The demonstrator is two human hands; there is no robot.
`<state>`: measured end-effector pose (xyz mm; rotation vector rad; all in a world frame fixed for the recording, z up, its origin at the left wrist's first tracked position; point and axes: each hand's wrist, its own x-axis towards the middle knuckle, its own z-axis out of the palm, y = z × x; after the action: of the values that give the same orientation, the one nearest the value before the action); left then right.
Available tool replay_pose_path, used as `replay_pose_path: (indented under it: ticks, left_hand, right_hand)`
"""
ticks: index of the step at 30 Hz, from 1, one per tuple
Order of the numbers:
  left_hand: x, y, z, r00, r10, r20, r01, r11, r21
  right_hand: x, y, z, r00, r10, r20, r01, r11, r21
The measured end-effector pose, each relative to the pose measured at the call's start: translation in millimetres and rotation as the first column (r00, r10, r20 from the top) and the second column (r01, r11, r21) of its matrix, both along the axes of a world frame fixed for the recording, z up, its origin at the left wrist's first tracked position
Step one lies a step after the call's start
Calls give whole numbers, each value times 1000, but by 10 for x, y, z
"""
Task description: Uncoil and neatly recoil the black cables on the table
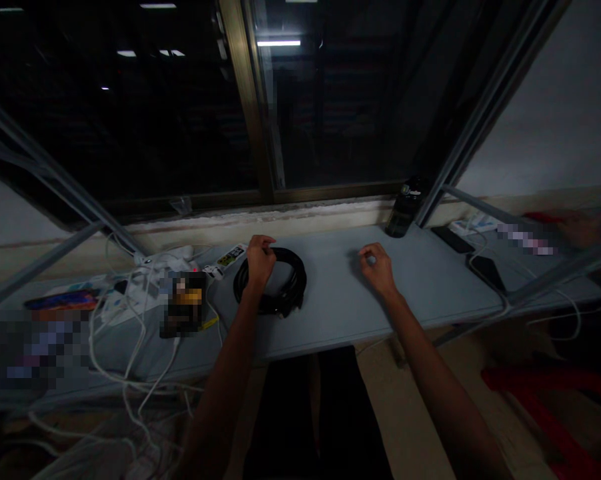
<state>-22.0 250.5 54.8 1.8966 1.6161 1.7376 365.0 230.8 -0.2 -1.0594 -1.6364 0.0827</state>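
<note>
A coil of black cable [300,275] lies on the grey-blue table, its plug-like ends at the near side. My left hand [261,261] is over the coil's upper left part, fingers curled in towards the thumb. Whether it grips the cable or only hovers above it, I cannot tell. To the right of the coil, apart from it, my right hand [378,267] is held over the tabletop [330,293]. Its fingers are bent round to the thumb, with nothing visible in them.
A dark bottle [403,210] stands by the window ledge. Phones [485,272] lie to the right, beyond the metal frame bar [455,167]. At left are tangled white cables [143,320] and a black-and-yellow box [183,307]. Another person's hand [583,230] shows far right, above a red stool [540,380].
</note>
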Motion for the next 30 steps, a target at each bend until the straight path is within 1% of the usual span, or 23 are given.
replay_pose_path:
  ticks: [4,6,7,10,12,15,17,18,21,23,25,30]
  left_hand:
    - [-60,-44,126,994,22,107,-24,1000,15]
    - [-84,-153,182,988,21,151,-24,1000,18]
    - [-90,-244,199,985,10,172,-13,1000,19]
    - [-74,-664,172,975,-36,221,35,999,10]
    - [-43,-1015,92,975,-47,218,51,999,-12]
    - [13,-1497,-66,985,-33,169,44,997,-59]
    - [40,-1718,-157,989,-43,142,59,993,-105]
    - [47,-1790,-192,989,-53,138,71,989,-128]
    - [40,-1869,-250,976,-65,209,101,981,-165]
    - [24,-1850,-258,955,-53,293,109,978,-178]
    - [15,-1821,-255,939,-39,342,110,976,-189]
    - [30,-1816,-257,939,-63,337,131,974,-183]
  right_hand:
    - [11,10,-8,1000,-3,7,3,1000,-9]
    - [5,4,-3,1000,4,11,-4,1000,-16]
    - [1,0,2,1000,5,11,-5,1000,-18]
    - [-11,-11,21,1000,-5,1,5,1000,-9]
    - [-15,-16,30,1000,-9,-2,9,1000,-1]
    - [-17,-23,38,1000,-8,6,8,1000,-17]
    - [-21,-31,41,1000,-8,9,8,999,-36]
    - [-24,-36,42,1000,-8,9,9,999,-45]
    - [-39,-50,48,1000,-4,4,4,998,-62]
    - [-52,-59,54,1000,6,-5,-6,998,-68]
    - [-64,-69,65,1000,19,-14,-19,998,-65]
    - [-87,-95,104,999,31,-21,-32,998,-62]
